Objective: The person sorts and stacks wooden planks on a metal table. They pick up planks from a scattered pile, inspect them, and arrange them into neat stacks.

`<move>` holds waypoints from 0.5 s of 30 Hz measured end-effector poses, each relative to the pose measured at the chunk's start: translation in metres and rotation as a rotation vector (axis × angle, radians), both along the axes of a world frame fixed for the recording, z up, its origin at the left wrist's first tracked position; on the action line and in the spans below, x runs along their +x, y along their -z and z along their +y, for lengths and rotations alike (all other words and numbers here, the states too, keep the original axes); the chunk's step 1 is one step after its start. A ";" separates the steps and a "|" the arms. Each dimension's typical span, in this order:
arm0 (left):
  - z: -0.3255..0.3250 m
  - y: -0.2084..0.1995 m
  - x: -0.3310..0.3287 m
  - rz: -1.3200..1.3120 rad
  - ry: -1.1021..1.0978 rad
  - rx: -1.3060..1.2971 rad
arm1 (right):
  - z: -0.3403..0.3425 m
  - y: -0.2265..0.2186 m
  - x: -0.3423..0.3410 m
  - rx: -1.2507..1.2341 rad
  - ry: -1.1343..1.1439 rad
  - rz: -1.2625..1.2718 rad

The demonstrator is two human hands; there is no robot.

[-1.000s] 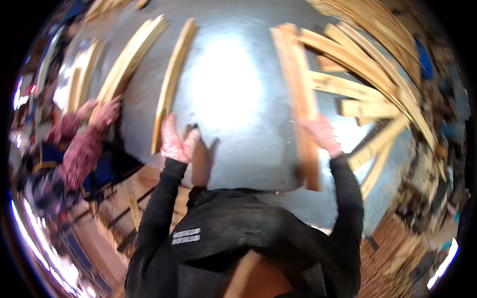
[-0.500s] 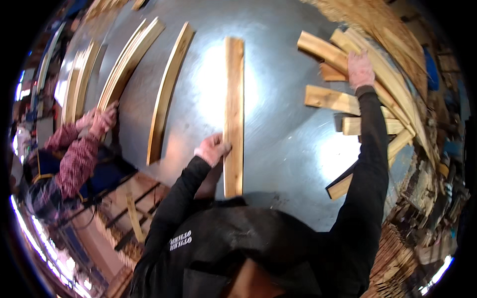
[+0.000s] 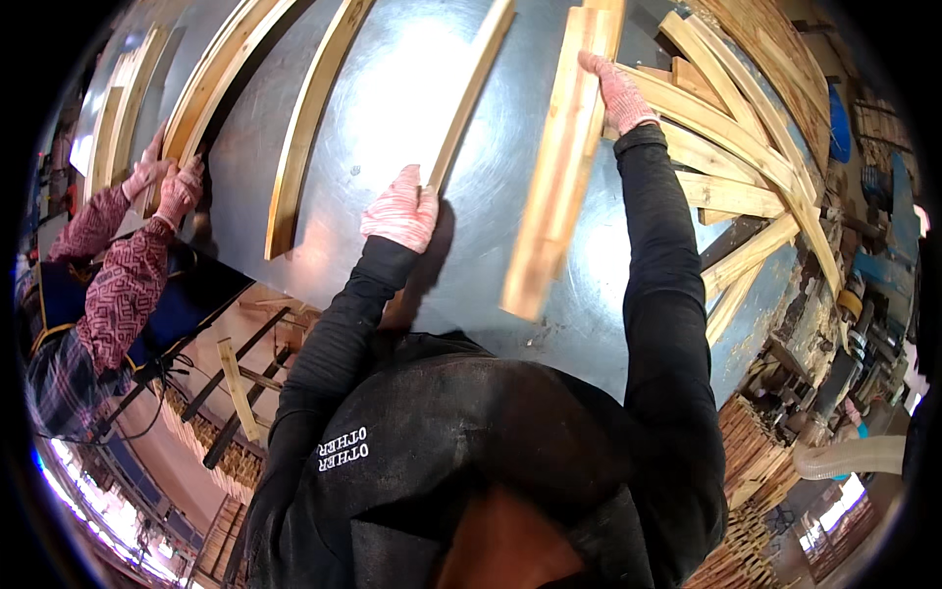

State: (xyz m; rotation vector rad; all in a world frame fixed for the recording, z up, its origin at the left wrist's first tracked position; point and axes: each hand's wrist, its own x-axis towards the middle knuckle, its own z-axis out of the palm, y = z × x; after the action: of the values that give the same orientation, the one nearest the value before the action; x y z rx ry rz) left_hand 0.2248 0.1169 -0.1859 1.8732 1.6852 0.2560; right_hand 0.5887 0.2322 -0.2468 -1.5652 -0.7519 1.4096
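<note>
The left grip (image 3: 400,208), in a pink-and-white knit glove, is closed about the near end of a narrow strip (image 3: 473,93), its fingers bunched together with no visible gap. The right grip (image 3: 620,93), gloved alike, grasps a broad board (image 3: 556,177) near its far end, coming from the right edge with the fingertips laid over the top face; how far it wraps underneath is hidden.

The narrow strip is pale wood and slants away over the surface (image 3: 481,255), leaning right toward its far end, which meets the picture's upper edge. The broad board is yellowish with a reddish-brown streak along its length; it slants the same way, to the right of the strip and apart from it, and its near end is blurred. Another piece shows along its right side, partly covered by it.

Just right of the right grip lies a heap of crossed planks (image 3: 706,113), crowding that side; the right sleeve (image 3: 667,265) hides part of it. To the left a single strip (image 3: 312,128) lies apart on the grey, glossy surface. Beyond it, a co-worker's two grips (image 3: 180,191) hold the near end of a long bundle (image 3: 221,74).
</note>
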 end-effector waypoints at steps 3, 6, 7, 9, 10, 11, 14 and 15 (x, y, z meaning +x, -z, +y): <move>-0.020 0.007 0.004 -0.069 0.095 -0.107 | 0.010 0.015 -0.021 0.006 -0.133 -0.479; -0.029 -0.034 0.032 0.311 0.339 -0.275 | 0.012 0.009 -0.039 0.193 -0.462 -1.320; -0.033 -0.031 0.031 0.290 0.330 -0.274 | 0.014 -0.013 -0.046 0.120 -0.499 -1.324; -0.041 -0.017 0.028 0.254 0.304 -0.267 | 0.018 -0.008 -0.046 0.022 -0.483 -1.257; -0.040 -0.017 0.028 0.221 0.303 -0.257 | 0.016 -0.004 -0.030 0.081 -0.468 -1.175; -0.039 -0.013 0.025 0.182 0.312 -0.268 | 0.013 0.001 -0.016 0.133 -0.460 -1.086; -0.026 -0.010 0.013 0.104 0.278 -0.412 | 0.004 -0.016 0.018 0.729 -0.588 -1.475; -0.020 -0.011 0.009 0.165 0.276 -0.461 | 0.008 -0.046 0.018 0.616 -0.524 -1.305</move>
State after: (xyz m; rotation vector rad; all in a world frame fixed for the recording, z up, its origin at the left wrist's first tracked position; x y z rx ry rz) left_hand 0.2336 0.0968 -0.1749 1.7732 1.4101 -0.3777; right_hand 0.6071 0.2402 -0.2006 -1.6813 -2.2150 0.1578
